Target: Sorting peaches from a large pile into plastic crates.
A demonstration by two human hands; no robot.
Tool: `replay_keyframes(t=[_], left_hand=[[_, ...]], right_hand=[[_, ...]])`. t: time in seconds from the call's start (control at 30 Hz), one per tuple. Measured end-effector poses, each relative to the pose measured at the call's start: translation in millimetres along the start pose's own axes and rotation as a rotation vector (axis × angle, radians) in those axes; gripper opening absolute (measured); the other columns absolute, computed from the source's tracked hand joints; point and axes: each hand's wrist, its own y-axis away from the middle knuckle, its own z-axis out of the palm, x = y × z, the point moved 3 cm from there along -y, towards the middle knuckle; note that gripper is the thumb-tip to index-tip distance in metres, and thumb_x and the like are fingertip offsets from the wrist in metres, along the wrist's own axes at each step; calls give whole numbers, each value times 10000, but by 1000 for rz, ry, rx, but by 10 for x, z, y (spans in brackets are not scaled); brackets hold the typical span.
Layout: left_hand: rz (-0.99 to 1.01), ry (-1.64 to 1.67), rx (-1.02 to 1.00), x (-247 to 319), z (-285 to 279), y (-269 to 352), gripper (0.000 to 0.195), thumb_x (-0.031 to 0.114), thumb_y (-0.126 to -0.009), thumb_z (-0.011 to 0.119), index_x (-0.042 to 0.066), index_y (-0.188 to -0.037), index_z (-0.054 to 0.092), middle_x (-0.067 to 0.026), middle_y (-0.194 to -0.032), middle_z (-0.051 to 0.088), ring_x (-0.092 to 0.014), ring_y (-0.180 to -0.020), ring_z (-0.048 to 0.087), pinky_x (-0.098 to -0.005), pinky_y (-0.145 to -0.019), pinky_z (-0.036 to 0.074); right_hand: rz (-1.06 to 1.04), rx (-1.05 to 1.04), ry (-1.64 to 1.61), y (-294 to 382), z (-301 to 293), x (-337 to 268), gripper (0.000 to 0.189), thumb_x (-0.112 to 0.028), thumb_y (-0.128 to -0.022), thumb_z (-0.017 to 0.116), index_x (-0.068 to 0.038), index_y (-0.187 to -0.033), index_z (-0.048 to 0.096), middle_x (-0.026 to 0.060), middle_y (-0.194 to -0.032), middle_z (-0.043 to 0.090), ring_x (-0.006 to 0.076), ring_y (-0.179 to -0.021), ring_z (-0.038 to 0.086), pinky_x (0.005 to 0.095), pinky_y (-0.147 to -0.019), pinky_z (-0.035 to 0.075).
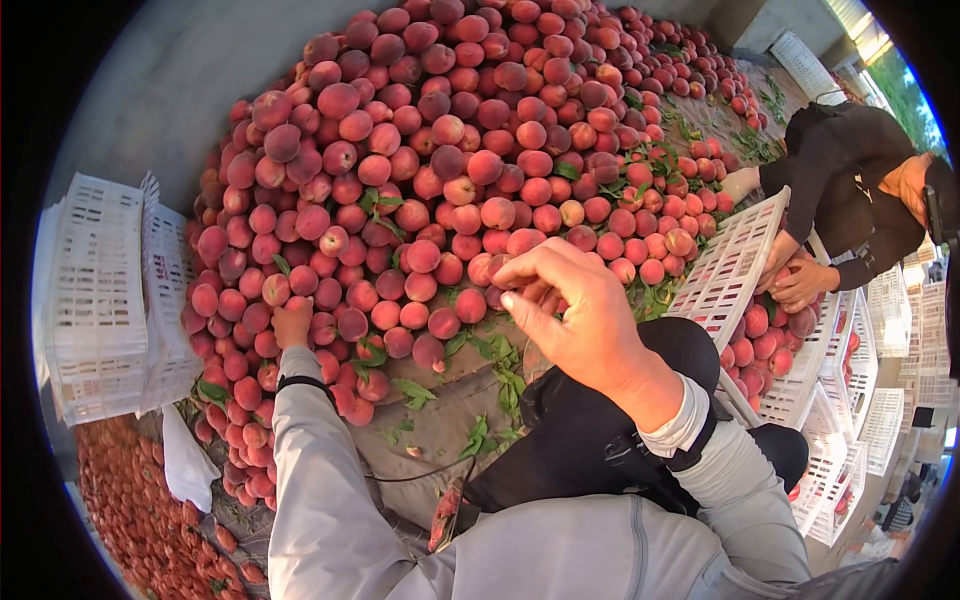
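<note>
A large heap of red peaches [450,165] spreads over a brown ground cloth [427,450] and reaches up against a grey wall. At the heap's left front, my left hand [292,324] touches a peach; its fingers are partly hidden, so I cannot tell whether it grips the fruit. My right hand [577,322] is raised over the front edge of the heap, fingers curled and a little apart, with nothing seen between thumb and fingertips. Green leaves [510,375] lie on the cloth below it. My folded leg in black trousers is under my right forearm.
White plastic crates [97,300] are stacked at the left beside a white cloth [187,461]. At the right, a person in dark clothes [847,180] has both hands on peaches in a crate [731,262]. More white crates [885,427] stand behind. Reddish objects [142,510] cover the lower left floor.
</note>
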Motion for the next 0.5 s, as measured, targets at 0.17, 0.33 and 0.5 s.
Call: replay_keyframes(t=[0.17, 0.33, 0.5], left_hand=[[247, -72, 153, 317, -8, 468, 690, 472, -743, 689, 64, -1263, 488, -226, -1254, 532, -420, -1093, 561, -493, -914, 465], [426, 223, 91, 715, 110, 1039, 567, 372, -799, 659, 71, -1247, 486, -219, -1210, 544, -415, -1072, 556, -485, -908, 457], [830, 351, 61, 1189, 254, 1173, 362, 132, -819, 642, 70, -1162, 545, -168, -1188, 544, -384, -1066, 532, -463, -897, 440]], right_hand=[[-34, -98, 82, -16, 94, 18, 187, -10, -792, 676, -62, -959, 611, 47, -871, 559, 156, -690, 611, 282, -599, 488], [-30, -195, 96, -13, 132, -30, 193, -8, -801, 684, -49, -977, 616, 47, -877, 550, 130, -674, 610, 264, -583, 489], [1, -198, 136, 30, 85, 32, 189, -16, -798, 689, -49, -969, 615, 48, -878, 551, 136, -674, 612, 270, -590, 490]])
